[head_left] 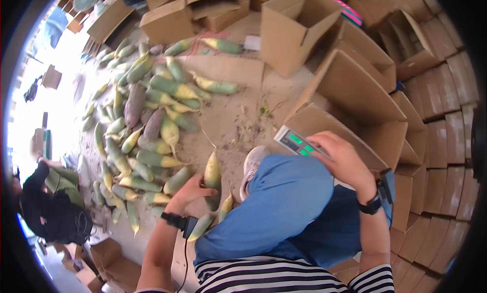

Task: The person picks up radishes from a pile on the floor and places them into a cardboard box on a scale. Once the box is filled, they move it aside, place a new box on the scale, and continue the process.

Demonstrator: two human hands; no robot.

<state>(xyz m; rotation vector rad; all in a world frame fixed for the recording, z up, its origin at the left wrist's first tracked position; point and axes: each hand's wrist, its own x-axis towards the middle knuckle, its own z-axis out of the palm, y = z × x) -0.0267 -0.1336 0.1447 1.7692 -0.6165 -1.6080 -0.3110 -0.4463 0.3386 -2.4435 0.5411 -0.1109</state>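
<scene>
My left hand is curled against a green-and-yellow radish, one finger lying across its side. The radish's thin root points away from me. Beside it lie smaller radishes, close to my leg. My right hand is closed over the right end of a digital scale display, which shows lit green panels. The digits are too blurred to read. Most of the scale is hidden behind my knee and hand.
A big pile of green radishes, with a few purplish ones, covers the floor at left. An open cardboard box stands right of the display. Stacked cartons line the right side. Another person crouches at far left.
</scene>
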